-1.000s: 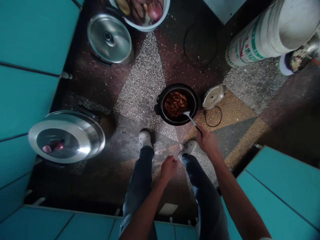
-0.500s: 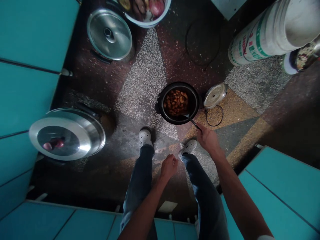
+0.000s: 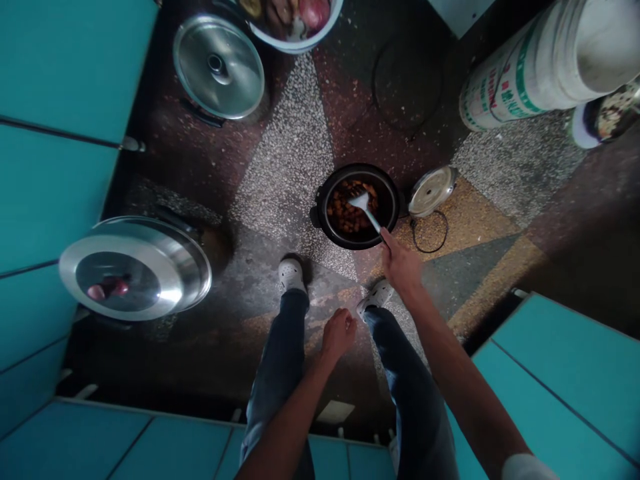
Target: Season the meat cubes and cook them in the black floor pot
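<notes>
A black round pot [image 3: 325,220] sits on the speckled floor, with browned chunks of food [image 3: 345,212] in it. My right hand [image 3: 403,267] is closed around the dark handle of a spatula [image 3: 367,212]. The spatula's pale blade shows above the food, inside the rim. Over the floor between my legs, my left hand [image 3: 340,333] hangs with its fingers curled; whether anything is inside them is hidden. It is apart from the pot.
Right of the pot lie a round metal lid [image 3: 431,192] and a thin cord [image 3: 434,233]. A white bucket [image 3: 510,80] leans at upper right. Two lidded metal pots, one upper left [image 3: 220,67] and one left [image 3: 135,267], stand near turquoise cabinets [image 3: 55,193]. A bowl [image 3: 300,47] holds onions.
My right hand has shifted left and slightly up. The spatula blade, earlier low in the food near the pot's front wall, is now raised and farther in. My left hand has not moved.
</notes>
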{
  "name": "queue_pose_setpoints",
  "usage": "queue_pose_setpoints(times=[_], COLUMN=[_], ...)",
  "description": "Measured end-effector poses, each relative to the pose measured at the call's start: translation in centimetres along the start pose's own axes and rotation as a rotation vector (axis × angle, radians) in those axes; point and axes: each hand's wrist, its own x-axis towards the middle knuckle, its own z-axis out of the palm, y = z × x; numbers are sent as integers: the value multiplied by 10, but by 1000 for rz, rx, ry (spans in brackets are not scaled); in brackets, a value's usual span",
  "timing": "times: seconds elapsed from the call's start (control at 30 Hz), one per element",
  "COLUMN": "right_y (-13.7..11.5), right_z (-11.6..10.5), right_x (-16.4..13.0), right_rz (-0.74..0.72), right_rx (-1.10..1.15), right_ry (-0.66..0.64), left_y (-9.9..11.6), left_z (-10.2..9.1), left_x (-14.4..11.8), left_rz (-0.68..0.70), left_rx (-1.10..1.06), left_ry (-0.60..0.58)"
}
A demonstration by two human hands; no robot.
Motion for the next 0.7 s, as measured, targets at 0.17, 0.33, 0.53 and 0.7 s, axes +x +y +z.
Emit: queue_pose_setpoints(times=[0.17, 0.33, 0.53, 0.7], right_y=[-9, 15, -1, 11], right_z=[27, 17, 21, 15], right_x=[21, -17, 7, 1], right_rz=[-40, -46, -41, -26], right_rx=[-60, -37, -32, 76], right_ry=[-114, -83, -138, -64], left_y=[1, 1, 0, 1], left_z=[-1, -1, 0, -2], left_x=[1, 1, 3, 2], left_rz=[-4, -2, 5, 3], left_rx=[-12, -21, -26, -28], left_ry=[11, 26, 18, 6])
